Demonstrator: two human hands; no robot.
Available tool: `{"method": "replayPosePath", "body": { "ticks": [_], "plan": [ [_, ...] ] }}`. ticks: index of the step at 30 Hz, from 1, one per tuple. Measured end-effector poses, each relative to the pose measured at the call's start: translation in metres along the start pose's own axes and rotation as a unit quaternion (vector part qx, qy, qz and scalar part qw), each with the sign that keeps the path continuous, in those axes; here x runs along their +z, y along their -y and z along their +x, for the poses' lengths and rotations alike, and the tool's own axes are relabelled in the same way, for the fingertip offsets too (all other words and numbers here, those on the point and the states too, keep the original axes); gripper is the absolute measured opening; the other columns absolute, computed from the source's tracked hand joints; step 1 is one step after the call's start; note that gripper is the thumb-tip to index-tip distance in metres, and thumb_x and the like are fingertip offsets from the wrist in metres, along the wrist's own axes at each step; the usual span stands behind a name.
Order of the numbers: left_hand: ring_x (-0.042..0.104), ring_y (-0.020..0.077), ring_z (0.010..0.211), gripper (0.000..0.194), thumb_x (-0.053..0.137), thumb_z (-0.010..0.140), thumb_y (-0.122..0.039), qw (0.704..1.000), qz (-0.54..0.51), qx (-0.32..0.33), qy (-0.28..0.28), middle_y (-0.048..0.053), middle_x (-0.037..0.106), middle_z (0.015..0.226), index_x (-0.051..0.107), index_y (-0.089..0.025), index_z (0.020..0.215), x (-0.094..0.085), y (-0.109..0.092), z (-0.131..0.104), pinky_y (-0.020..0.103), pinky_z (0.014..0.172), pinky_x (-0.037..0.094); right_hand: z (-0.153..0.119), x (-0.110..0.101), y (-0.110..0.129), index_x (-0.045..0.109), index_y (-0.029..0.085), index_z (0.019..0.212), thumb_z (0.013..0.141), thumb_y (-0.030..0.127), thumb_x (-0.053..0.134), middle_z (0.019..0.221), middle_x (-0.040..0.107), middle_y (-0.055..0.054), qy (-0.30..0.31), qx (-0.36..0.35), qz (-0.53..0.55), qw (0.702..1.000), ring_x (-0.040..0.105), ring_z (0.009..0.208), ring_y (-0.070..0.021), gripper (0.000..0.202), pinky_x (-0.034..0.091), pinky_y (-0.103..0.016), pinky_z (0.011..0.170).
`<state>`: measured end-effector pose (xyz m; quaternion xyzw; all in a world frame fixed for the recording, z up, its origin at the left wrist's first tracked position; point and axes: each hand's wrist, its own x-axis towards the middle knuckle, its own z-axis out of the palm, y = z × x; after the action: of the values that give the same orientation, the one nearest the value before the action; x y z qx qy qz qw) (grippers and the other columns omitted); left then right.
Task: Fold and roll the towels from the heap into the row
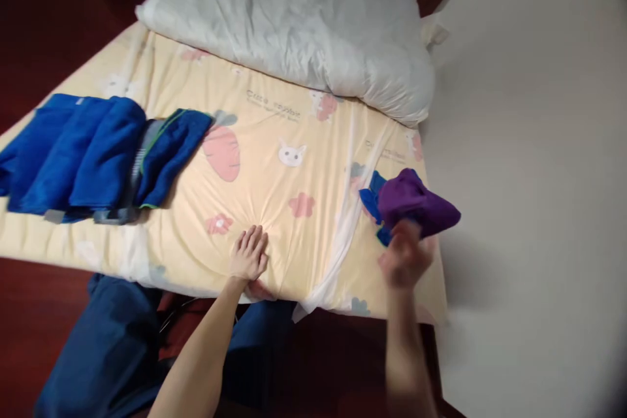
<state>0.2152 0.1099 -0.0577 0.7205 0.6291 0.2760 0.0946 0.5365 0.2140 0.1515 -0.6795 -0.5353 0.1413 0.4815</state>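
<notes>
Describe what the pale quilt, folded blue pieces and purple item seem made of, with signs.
Pale quilt: smooth, slightly shiny cloth, perhaps synthetic, by its glossy creases.
Folded blue pieces: soft matt fabric, possibly fleece, by their thick rounded folds.
Purple item: matt cloth, by its soft folds; fibre unclear.

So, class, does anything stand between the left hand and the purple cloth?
Blue cloth sits just left of the purple cloth; nearer the left hand, only a white strip crosses the patterned sheet.
</notes>
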Motion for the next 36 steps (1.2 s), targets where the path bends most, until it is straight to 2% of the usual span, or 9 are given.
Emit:
{"method": "replayPosePath", "body": {
  "ticks": [4, 6, 9, 13, 19, 22, 25, 31, 36],
  "plan": [
    [0.038, 0.0346, 0.152, 0.056, 0.054, 0.092, -0.030, 0.999, -0.017, -0.018, 0.020, 0.016, 0.047, 0.159, 0.057, -0.015, 0.146, 0.006, 0.001, -0.004, 0.052, 0.126, 0.026, -0.226, 0.059, 0.007, 0.076, 0.024, 0.084, 0.079, 0.068, 0.072, 0.102, 0.075, -0.015, 0.177, 0.103, 0.124, 0.971, 0.068, 0.117, -0.0410, 0.044, 0.058, -0.062, 0.098],
    [0.041, 0.0325, 0.150, 0.055, 0.054, 0.096, -0.031, 0.998, -0.022, -0.036, 0.041, 0.015, 0.049, 0.158, 0.055, -0.016, 0.149, 0.010, 0.005, -0.006, 0.050, 0.125, 0.029, -0.322, 0.082, 0.007, 0.075, 0.025, 0.093, 0.090, 0.063, 0.063, 0.107, 0.076, -0.015, 0.161, 0.232, 0.166, 0.945, 0.070, 0.111, -0.0385, 0.040, 0.059, -0.059, 0.095],
    [0.037, 0.0310, 0.153, 0.053, 0.049, 0.100, -0.027, 0.997, -0.023, -0.035, 0.069, 0.015, 0.046, 0.160, 0.050, -0.017, 0.152, 0.011, 0.009, -0.007, 0.052, 0.126, 0.026, -0.404, 0.095, 0.018, 0.074, 0.033, 0.109, 0.094, 0.067, 0.048, 0.111, 0.076, -0.010, 0.195, 0.331, 0.130, 0.914, 0.071, 0.112, -0.0396, 0.045, 0.059, -0.060, 0.093],
    [0.028, 0.0341, 0.157, 0.052, 0.051, 0.101, -0.030, 0.994, -0.028, -0.031, 0.101, 0.019, 0.038, 0.165, 0.051, -0.014, 0.150, -0.002, 0.002, -0.005, 0.057, 0.127, 0.021, -0.384, 0.074, 0.038, 0.073, 0.044, 0.115, 0.085, 0.071, 0.053, 0.115, 0.077, -0.001, 0.185, 0.330, 0.098, 0.920, 0.069, 0.119, -0.0406, 0.045, 0.060, -0.060, 0.095],
    [0.033, 0.0335, 0.153, 0.047, 0.055, 0.095, -0.022, 0.992, -0.078, -0.030, 0.092, 0.023, 0.046, 0.158, 0.057, -0.006, 0.139, -0.038, -0.012, -0.001, 0.053, 0.128, 0.022, -0.253, 0.002, 0.068, 0.081, 0.019, 0.111, 0.085, 0.049, 0.074, 0.119, 0.075, -0.016, 0.138, 0.153, 0.133, 0.969, 0.074, 0.105, -0.0309, 0.041, 0.063, -0.046, 0.094],
    [0.040, 0.0307, 0.149, 0.039, 0.047, 0.094, -0.015, 0.977, -0.157, -0.008, 0.143, 0.025, 0.051, 0.152, 0.062, -0.003, 0.127, -0.073, -0.003, -0.020, 0.048, 0.125, 0.027, -0.232, -0.024, 0.072, 0.081, 0.015, 0.111, 0.080, 0.048, 0.081, 0.119, 0.073, -0.018, 0.076, 0.091, 0.130, 0.984, 0.076, 0.092, -0.0254, 0.046, 0.066, -0.040, 0.082],
    [0.047, 0.0241, 0.143, 0.045, 0.031, 0.095, -0.015, 0.956, -0.224, 0.018, 0.189, 0.020, 0.059, 0.144, 0.066, -0.004, 0.121, -0.126, 0.015, -0.071, 0.038, 0.120, 0.034, -0.262, -0.023, 0.059, 0.079, 0.013, 0.118, 0.077, 0.051, 0.081, 0.119, 0.073, -0.020, 0.055, 0.115, 0.142, 0.982, 0.075, 0.086, -0.0222, 0.056, 0.066, -0.039, 0.080],
    [0.072, 0.0161, 0.092, 0.039, 0.032, 0.098, -0.018, 0.951, -0.219, -0.028, 0.217, 0.009, 0.076, 0.099, 0.071, -0.017, 0.101, -0.244, 0.039, -0.232, 0.027, 0.086, 0.058, -0.387, 0.026, 0.051, 0.082, 0.014, 0.102, 0.079, 0.056, 0.078, 0.101, 0.079, -0.016, 0.134, 0.150, 0.141, 0.970, 0.076, 0.081, -0.0238, 0.048, 0.065, -0.039, 0.080],
    [0.072, 0.0235, 0.100, 0.034, 0.040, 0.103, -0.038, 0.926, -0.269, -0.169, 0.207, 0.008, 0.075, 0.103, 0.072, -0.025, 0.100, -0.285, 0.050, -0.295, 0.038, 0.093, 0.058, -0.426, 0.061, 0.104, 0.085, 0.022, 0.089, 0.089, 0.051, 0.071, 0.090, 0.079, -0.011, 0.174, 0.075, 0.134, 0.973, 0.074, 0.083, -0.0249, 0.032, 0.062, -0.042, 0.087]
  ]
}}
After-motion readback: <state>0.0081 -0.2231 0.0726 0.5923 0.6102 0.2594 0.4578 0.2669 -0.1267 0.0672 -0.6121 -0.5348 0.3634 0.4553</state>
